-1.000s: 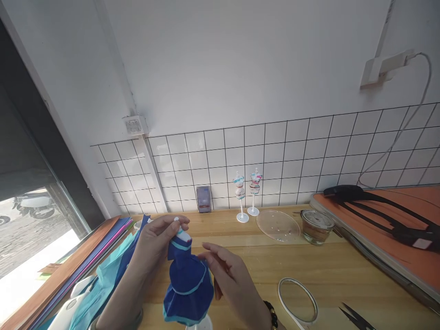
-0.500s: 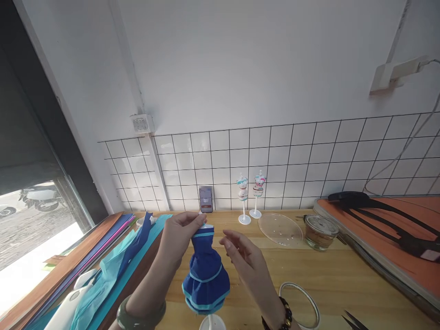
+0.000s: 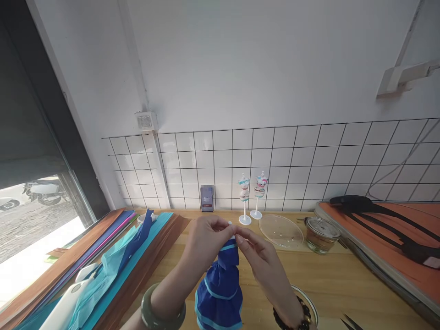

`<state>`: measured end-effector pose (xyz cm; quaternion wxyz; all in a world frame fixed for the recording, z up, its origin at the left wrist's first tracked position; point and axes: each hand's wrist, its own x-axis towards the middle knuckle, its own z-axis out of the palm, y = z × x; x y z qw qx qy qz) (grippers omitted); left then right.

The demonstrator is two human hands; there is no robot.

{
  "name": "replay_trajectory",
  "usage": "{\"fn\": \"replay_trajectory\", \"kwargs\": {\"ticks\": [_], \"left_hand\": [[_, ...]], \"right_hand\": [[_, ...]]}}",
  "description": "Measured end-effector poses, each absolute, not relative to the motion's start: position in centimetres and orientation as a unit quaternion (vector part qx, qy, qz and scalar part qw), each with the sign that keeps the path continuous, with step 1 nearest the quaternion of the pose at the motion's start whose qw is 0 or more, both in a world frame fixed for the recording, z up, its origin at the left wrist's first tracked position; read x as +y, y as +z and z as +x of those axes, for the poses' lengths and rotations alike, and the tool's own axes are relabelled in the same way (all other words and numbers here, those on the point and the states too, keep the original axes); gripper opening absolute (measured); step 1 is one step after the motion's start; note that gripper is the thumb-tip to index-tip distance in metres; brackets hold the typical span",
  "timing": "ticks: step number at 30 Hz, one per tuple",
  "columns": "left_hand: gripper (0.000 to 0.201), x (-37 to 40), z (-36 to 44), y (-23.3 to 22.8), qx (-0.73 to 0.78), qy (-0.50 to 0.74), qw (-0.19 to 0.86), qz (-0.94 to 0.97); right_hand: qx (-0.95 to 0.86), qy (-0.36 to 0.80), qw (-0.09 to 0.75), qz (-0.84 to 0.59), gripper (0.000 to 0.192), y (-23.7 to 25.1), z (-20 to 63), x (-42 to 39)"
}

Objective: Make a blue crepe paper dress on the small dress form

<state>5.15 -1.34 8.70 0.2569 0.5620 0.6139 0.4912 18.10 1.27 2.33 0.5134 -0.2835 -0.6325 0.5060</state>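
A small blue doll dress (image 3: 223, 280) with light-blue trim and a ruffled skirt sits on a miniature dress form (image 3: 230, 223), of which only the white top shows. My left hand (image 3: 209, 240) is closed at the top, thumb and forefinger pinching the neck of the form. From the other side my right hand (image 3: 260, 257) pinches the upper edge of the dress, its fingertips almost meeting the left thumb. The form leans slightly, and its base is out of view.
Two white mini dress forms (image 3: 244, 197) stand by the tiled wall near a phone (image 3: 206, 198). A round clear plate (image 3: 282, 230) and a lidded glass jar (image 3: 321, 234) lie to the right, with tweezers (image 3: 351, 322) nearer. Folded fabrics (image 3: 137, 261) line the left; black straps (image 3: 381, 224) cross an orange board.
The dress has shifted right and lower in the view, now tilted. My right hand, earlier apart from it with loose fingers, has closed in at its top edge beside the left hand.
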Motion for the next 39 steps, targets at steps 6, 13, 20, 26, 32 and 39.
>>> {"fn": "replay_trajectory", "kwargs": {"ticks": [6,13,20,26,32,39], "left_hand": [[0.02,-1.4,5.5,8.5,0.617,0.469,0.234,0.587],[0.016,-1.3,5.7,8.6,0.615,0.458,0.213,0.606],[0.019,-1.7,6.5,9.0,0.609,0.428,0.23,0.627],[0.048,-2.6,4.8,8.7,0.568,0.464,0.226,0.642],[0.039,-3.2,1.8,4.5,0.538,0.416,0.313,0.663],[0.048,-3.4,1.5,2.6,0.5,0.427,0.392,0.643]], "right_hand": [[-0.652,0.538,0.479,-0.238,0.031,3.6,18.8,0.9],[-0.672,0.528,0.462,-0.238,0.031,3.3,19.2,1.0],[-0.696,0.488,0.479,-0.218,0.026,3.3,19.2,1.2],[-0.661,0.487,0.515,-0.244,0.026,3.4,20.2,1.7],[-0.641,0.47,0.538,-0.281,0.024,3.4,20.7,1.9],[-0.63,0.466,0.559,-0.271,0.022,2.6,20.0,1.9]]}}
